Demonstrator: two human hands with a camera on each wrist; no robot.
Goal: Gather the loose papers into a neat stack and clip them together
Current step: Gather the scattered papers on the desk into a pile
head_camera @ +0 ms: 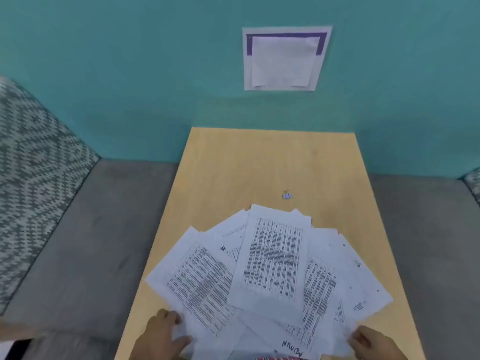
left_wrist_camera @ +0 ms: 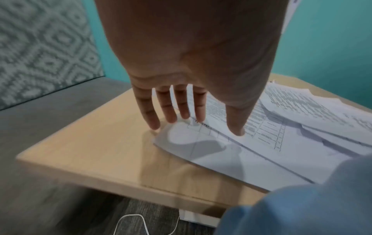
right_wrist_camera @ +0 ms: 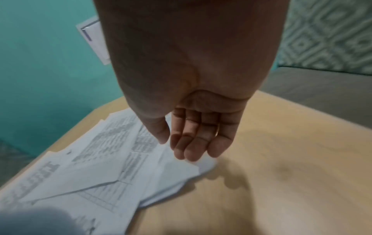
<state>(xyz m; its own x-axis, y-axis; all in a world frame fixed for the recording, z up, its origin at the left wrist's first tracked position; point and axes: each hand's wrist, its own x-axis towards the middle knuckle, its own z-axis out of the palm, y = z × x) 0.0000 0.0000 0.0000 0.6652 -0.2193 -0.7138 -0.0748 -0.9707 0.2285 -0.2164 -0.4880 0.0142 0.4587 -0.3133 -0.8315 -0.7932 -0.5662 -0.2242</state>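
Note:
Several printed papers (head_camera: 270,266) lie fanned out over the near half of a light wooden table (head_camera: 272,162). A small binder clip (head_camera: 286,195) sits alone on the wood just beyond them. My left hand (head_camera: 166,331) is at the fan's near-left corner, fingers straight and spread; its fingertips (left_wrist_camera: 237,130) touch the paper edge (left_wrist_camera: 181,143). My right hand (head_camera: 374,341) hangs at the near-right edge of the papers (right_wrist_camera: 100,167), its fingers (right_wrist_camera: 193,147) straight and together just above the sheet corner, holding nothing.
A teal wall with a pinned white sheet (head_camera: 285,58) backs the table. Grey seat cushions (head_camera: 78,229) flank both sides, with a patterned backrest (head_camera: 31,157) at left. A white cable (left_wrist_camera: 132,222) lies on the floor under the table.

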